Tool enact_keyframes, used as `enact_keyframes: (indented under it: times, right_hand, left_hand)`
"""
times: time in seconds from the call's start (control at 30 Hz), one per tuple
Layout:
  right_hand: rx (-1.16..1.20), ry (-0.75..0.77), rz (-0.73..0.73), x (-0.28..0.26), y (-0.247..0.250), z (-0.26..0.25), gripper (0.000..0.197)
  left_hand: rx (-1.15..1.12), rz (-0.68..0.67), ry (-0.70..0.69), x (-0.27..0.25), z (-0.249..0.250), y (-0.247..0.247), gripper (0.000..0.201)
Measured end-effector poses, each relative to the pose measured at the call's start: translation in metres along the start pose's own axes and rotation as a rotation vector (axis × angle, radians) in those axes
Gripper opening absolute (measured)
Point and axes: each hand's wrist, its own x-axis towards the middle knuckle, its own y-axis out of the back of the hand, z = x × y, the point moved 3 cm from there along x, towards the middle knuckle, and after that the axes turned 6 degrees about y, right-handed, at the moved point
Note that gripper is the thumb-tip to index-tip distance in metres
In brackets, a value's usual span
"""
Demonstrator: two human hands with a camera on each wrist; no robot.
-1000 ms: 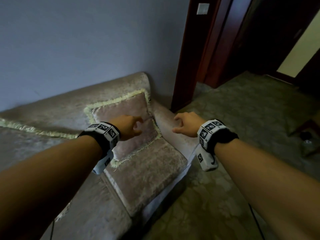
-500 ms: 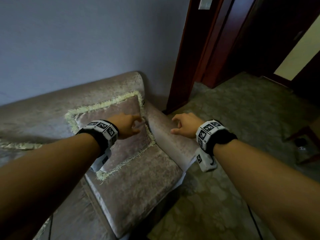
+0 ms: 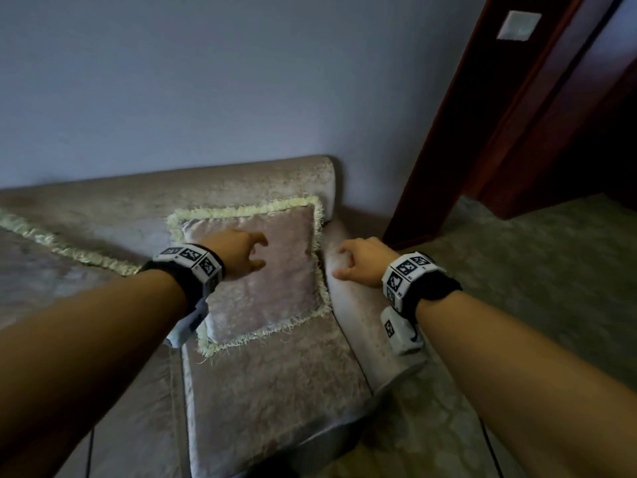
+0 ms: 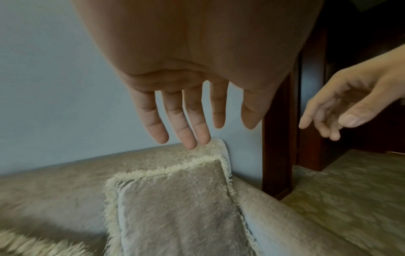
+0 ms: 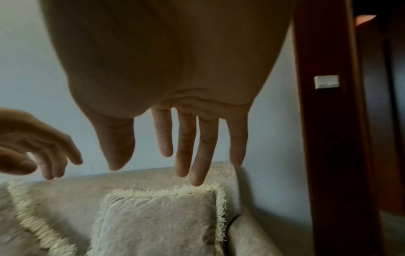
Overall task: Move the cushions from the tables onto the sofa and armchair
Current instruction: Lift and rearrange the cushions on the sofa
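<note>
A pinkish-grey square cushion (image 3: 265, 270) with a pale fringe leans against the backrest at the right end of the velvet sofa (image 3: 269, 391). It also shows in the left wrist view as the cushion (image 4: 179, 207) and in the right wrist view as the cushion (image 5: 157, 225). My left hand (image 3: 241, 253) hovers over the cushion's face, its fingers (image 4: 188, 124) relaxed, holding nothing. My right hand (image 3: 358, 263) hangs above the sofa's right armrest (image 3: 348, 305), empty, with loose fingers (image 5: 197, 152). A second fringed cushion (image 3: 51, 239) lies at the left edge, mostly out of frame.
A blue-grey wall (image 3: 206, 81) rises behind the sofa. A dark red wooden door frame (image 3: 458, 132) with a white switch plate (image 3: 518, 25) stands to the right. Patterned green carpet (image 3: 517, 270) covers the floor right of the armrest.
The view has swung so the cushion and sofa end sit more centred. Both hands stay empty above the cushion and armrest, in nearly the same pose.
</note>
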Motion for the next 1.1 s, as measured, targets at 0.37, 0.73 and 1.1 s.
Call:
enact_keyframes:
  times: [0.37,0.73,1.1]
  right_hand:
    - [0.015,0.199,-0.129,0.038,-0.012,0.049,0.064]
    - [0.096,0.273,-0.174,0.118,-0.050,0.049,0.065]
    - [0.168,0.037,-0.165,0.274,-0.152,0.110,0.093]
  left_hand:
    - [-0.070,-0.047,0.290,-0.019,0.021,-0.020,0.046]
    - [-0.133,-0.055,0.480,0.010,-0.040,-0.062,0.056]
    - [-0.419,0.003,0.677,0.152,-0.153,-0.207,0.078]
